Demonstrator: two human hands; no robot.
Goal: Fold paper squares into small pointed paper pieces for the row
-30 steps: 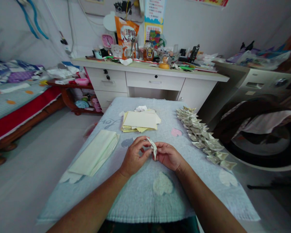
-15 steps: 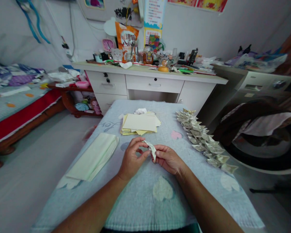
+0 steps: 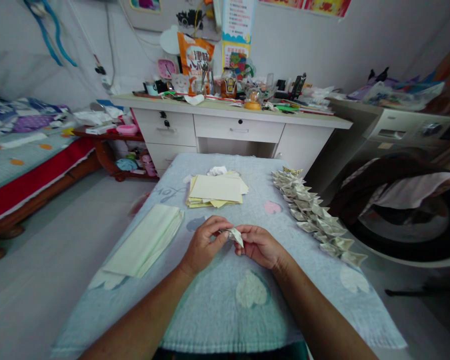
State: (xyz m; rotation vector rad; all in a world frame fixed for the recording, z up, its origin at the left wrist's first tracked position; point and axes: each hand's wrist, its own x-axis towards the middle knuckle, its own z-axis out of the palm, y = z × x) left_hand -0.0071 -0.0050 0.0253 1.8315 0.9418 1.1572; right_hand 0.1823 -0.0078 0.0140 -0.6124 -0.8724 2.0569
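Observation:
Both hands meet over the middle of a small table covered with a pale blue cloth point(image 3: 217, 320). My left hand point(image 3: 204, 245) and my right hand point(image 3: 260, 245) pinch a small folded paper piece point(image 3: 235, 234) between their fingertips, just above the cloth. A stack of pale yellow paper sheets point(image 3: 216, 190) lies beyond the hands. At the left a thicker pile of light green sheets point(image 3: 146, 240) rests on the cloth. Along the right side runs a row of several folded paper pieces point(image 3: 315, 215).
A crumpled white scrap point(image 3: 217, 171) lies behind the yellow stack. Beyond the table stands a white desk point(image 3: 240, 127) crowded with items. A bed point(image 3: 26, 160) is at the left and a washing machine point(image 3: 408, 200) with cloth hanging from its door at the right.
The folded piece was held upright between the fingers; now it is tipped lower and flatter, with my left fingers curled over it. The view shifted slightly.

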